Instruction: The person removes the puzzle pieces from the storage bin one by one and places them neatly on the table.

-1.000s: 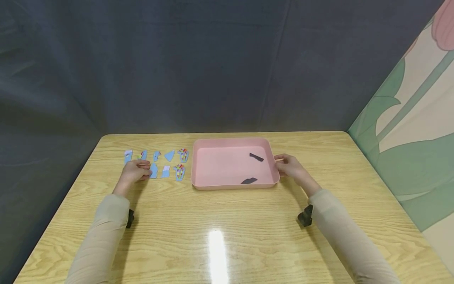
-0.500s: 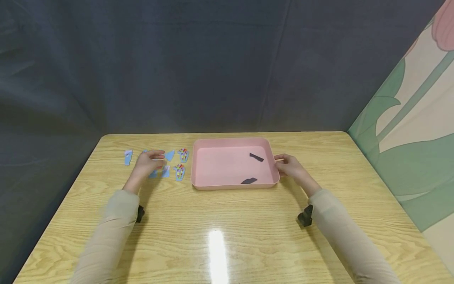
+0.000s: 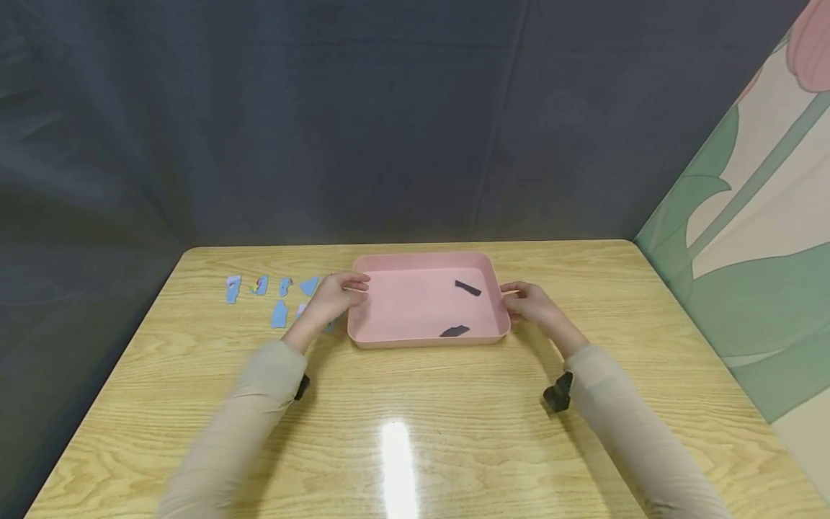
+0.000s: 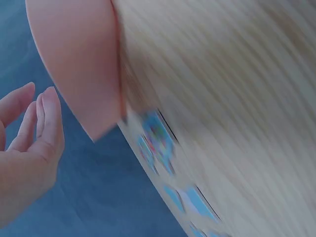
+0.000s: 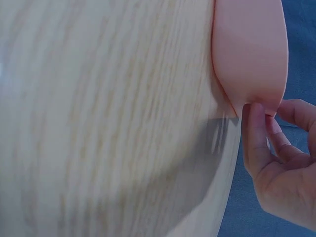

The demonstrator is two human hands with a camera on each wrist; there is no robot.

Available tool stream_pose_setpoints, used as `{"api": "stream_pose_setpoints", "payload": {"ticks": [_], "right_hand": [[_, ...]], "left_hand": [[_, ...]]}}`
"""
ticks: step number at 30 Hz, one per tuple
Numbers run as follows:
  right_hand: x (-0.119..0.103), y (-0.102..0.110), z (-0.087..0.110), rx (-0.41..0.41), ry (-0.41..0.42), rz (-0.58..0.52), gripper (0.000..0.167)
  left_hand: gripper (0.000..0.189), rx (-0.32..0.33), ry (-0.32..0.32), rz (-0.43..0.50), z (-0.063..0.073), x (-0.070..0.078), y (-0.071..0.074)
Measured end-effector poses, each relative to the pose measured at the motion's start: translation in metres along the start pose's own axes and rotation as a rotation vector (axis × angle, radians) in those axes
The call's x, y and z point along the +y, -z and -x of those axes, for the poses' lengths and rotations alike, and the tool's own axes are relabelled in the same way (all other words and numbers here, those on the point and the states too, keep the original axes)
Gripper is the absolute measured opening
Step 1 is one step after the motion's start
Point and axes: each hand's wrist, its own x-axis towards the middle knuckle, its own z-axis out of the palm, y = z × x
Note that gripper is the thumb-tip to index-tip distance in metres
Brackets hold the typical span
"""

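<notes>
A shallow pink tray (image 3: 421,342) stands on the table. Over its left end is my left hand (image 3: 331,297), thumb and fingers loosely curved and apart, with nothing seen between them. In the left wrist view that hand (image 4: 34,148) appears beside the tray's wall (image 4: 81,54). My right hand (image 3: 530,304) holds the tray's right end. The right wrist view shows its fingers and thumb bent about the tray's end wall (image 5: 252,54); their far contact is hidden. Inside the tray lie two dark flat pieces, one upper (image 3: 468,287) and one lower (image 3: 454,331).
Left of the tray are several flat blue puzzle-like pieces in two rows, including a plain one (image 3: 279,314) and a pink-topped one (image 3: 233,288). My left hand partly covers those nearest the tray. A dark curtain (image 3: 337,122) hangs behind the table (image 3: 454,425).
My left hand has moved right from above the blue pieces to the tray's left end. The right hand stays at the tray's right end, and the tray looks still.
</notes>
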Motion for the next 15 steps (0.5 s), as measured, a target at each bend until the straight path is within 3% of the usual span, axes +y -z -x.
{"api": "stream_pose_setpoints", "payload": {"ticks": [8,15], "right_hand": [[-0.002,0.001,-0.001,-0.002,0.022,-0.026,0.048],[-0.004,-0.001,-0.003,0.006,0.007,-0.013,0.049]], "left_hand": [[0.039,-0.047,-0.062,0.027,-0.011,0.018,-0.040],[0.036,-0.115,-0.069,-0.044,-0.020,0.026,-0.067]]}}
